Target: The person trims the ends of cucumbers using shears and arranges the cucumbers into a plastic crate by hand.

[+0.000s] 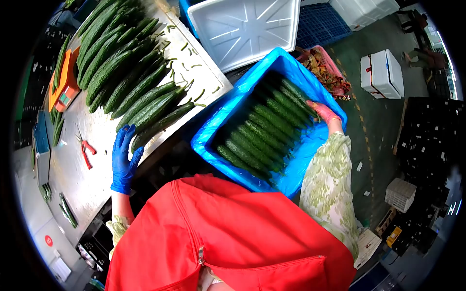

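Note:
My left hand point(125, 157), in a blue glove, is at the table's front edge with its fingers apart, close to the ends of the nearest cucumbers point(153, 109) of a long row. My right hand point(324, 113), in a pinkish glove, reaches into a box lined with blue plastic point(310, 155). Its fingers rest at the end of the last cucumber on the right; whether they grip it is hard to tell. Inside the box, several cucumbers point(259, 133) lie side by side, slightly blurred.
Red-handled snips point(87, 154) and an orange scale point(66, 80) are on the metal table point(87, 194). Cut stems point(184, 66) are scattered behind the row. A white foam lid point(245, 29) stands behind the box, beside a pink basket of scraps point(330, 60). A foam box point(382, 74) sits on the floor.

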`<state>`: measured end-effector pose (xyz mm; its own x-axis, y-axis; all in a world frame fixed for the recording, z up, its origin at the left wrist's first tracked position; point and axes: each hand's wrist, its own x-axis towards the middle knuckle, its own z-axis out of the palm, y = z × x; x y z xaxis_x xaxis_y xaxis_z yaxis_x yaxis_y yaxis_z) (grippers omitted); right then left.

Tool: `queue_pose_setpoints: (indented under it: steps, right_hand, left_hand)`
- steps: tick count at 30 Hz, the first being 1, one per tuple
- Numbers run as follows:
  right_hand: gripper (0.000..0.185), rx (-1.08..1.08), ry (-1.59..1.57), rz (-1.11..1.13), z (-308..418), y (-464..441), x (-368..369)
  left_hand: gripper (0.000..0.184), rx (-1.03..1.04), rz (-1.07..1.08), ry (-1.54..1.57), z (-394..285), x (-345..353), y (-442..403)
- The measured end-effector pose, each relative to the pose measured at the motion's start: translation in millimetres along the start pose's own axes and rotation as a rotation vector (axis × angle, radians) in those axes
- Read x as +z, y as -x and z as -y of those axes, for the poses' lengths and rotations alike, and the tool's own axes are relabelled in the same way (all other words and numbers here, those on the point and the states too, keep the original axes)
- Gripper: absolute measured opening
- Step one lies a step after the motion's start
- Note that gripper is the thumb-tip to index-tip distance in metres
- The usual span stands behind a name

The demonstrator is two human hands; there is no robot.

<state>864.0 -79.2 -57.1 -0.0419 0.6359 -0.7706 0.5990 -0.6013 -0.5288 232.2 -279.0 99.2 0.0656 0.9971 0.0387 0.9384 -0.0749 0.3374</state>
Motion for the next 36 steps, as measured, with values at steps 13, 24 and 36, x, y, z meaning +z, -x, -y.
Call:
queue_pose_setpoints:
  steps: [13, 24, 36]
  right_hand:
    - [0.073, -0.267, 0.728, -0.241, 67, 63, 25]
    - [0.075, -0.772, 1.042, -0.433, 233, 273, 91]
    - [0.075, -1.335, 1.029, 0.151, 385, 88, 310]
  left_hand:
    - [0.054, 0.138, -0.035, 0.076, -6, 2, -31]
    - [0.054, 0.026, -0.566, 0.345, 67, -53, -21]
    - [0.085, 0.302, -0.041, 0.086, 102, -17, -69]
